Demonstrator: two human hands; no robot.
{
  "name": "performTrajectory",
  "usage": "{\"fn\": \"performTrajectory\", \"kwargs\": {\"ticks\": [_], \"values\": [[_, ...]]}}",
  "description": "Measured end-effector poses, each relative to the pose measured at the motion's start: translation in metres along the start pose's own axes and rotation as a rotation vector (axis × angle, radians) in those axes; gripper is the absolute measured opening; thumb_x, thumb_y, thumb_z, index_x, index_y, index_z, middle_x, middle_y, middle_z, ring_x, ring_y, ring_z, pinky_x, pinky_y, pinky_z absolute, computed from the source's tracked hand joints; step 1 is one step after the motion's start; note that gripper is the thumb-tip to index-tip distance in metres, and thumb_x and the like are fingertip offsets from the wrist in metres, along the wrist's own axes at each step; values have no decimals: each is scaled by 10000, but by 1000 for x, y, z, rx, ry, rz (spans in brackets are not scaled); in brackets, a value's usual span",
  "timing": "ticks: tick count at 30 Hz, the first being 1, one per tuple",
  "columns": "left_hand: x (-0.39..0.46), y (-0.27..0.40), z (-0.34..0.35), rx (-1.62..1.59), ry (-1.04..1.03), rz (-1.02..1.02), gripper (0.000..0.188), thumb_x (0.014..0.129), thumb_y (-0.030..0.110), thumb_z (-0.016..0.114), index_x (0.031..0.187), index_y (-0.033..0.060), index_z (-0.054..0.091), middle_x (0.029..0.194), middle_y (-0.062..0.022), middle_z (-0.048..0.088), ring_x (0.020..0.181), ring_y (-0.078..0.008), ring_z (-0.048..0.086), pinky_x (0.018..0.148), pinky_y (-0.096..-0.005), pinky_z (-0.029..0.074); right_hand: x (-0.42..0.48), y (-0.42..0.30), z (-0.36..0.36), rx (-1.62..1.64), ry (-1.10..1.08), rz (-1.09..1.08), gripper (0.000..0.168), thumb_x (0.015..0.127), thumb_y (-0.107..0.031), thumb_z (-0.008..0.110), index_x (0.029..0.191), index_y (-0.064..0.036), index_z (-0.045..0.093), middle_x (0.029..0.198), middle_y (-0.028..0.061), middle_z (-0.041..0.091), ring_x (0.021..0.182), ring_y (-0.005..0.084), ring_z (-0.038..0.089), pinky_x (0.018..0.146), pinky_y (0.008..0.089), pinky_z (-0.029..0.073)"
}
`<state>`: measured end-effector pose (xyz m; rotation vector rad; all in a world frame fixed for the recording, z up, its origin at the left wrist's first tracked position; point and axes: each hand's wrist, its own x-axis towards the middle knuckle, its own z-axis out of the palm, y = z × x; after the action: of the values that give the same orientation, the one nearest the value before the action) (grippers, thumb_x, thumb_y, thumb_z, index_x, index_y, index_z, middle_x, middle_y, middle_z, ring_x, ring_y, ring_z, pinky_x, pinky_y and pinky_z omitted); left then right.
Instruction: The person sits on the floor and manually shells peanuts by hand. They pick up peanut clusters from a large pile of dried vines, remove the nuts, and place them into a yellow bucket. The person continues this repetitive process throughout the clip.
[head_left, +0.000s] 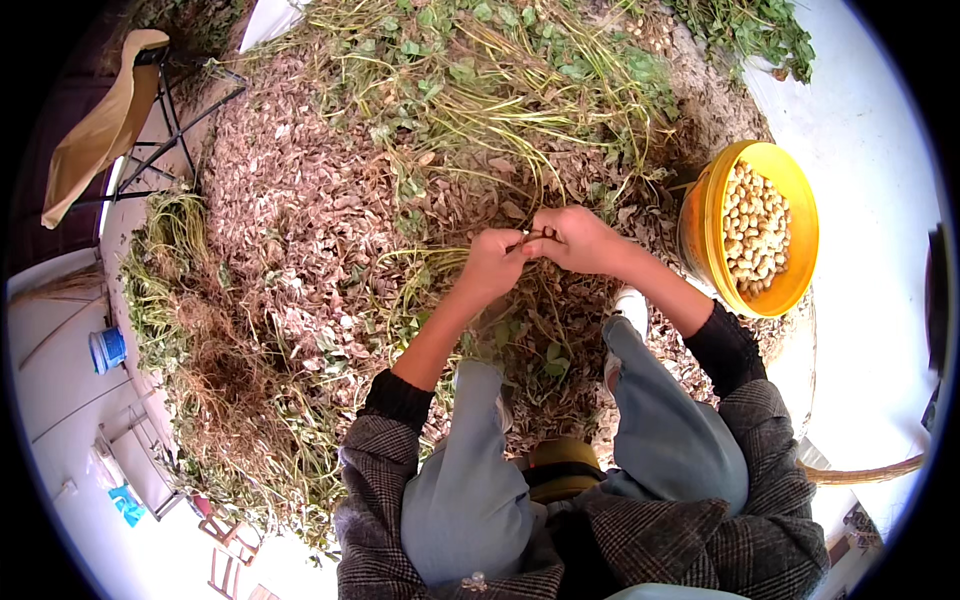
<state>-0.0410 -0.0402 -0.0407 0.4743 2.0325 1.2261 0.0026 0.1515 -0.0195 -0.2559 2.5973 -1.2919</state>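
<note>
My left hand and my right hand meet in front of my knees, fingertips almost touching. Pinched between them is a small brown bit of a peanut plant, either root or pod; it is too small to tell. Yellow-green stems run out to the left from beside my left hand. Right of my right hand, a yellow plastic bucket leans with its mouth towards me. Many unshelled peanuts lie inside it.
Dry leaves cover the ground. Uprooted peanut plants are heaped ahead, with stripped stems and roots piled at left. A folding chair stands at far left, near a blue bucket. A wicker handle shows at right.
</note>
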Motion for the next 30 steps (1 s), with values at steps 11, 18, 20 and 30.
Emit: {"fn": "performTrajectory", "kwargs": {"ticks": [11, 18, 20, 30], "values": [[0, 2, 2, 15, 82, 184, 154, 857, 127, 687, 794, -12, 701, 701, -107, 628, 669, -175, 588, 590, -334, 441, -34, 12, -59, 657, 94, 380, 295, 961, -331, 590, 784, -95, 597, 615, -51, 428, 503, 52, 354, 432, 206, 292], [3, 6, 7, 207, 24, 117, 96, 821, 80, 663, 861, 0, 697, 807, -162, 657, 676, -209, 592, 616, -352, 457, -141, 12, -158, -509, 816, 670, 333, 970, -318, 588, 836, -21, 656, 564, 55, 600, 426, 108, 499, 467, 322, 429], [2, 8, 4, 166, -50, 17, 111, 825, 51, 640, 908, 1, 694, 846, -162, 672, 684, -200, 599, 638, -353, 472, -154, 12, -160, -678, 819, 682, 230, 940, -254, 628, 921, -31, 677, 733, 107, 669, 619, 187, 641, 589, 319, 497], [2, -3, 10, -236, -40, 30, 120, 885, 27, 594, 948, -3, 692, 817, -64, 680, 737, -127, 606, 673, -295, 488, -60, -12, -9, 191, 278, 52, 362, 808, -137, 736, 1133, -18, 630, 1039, 190, 658, 937, 333, 653, 801, 390, 538]]}}
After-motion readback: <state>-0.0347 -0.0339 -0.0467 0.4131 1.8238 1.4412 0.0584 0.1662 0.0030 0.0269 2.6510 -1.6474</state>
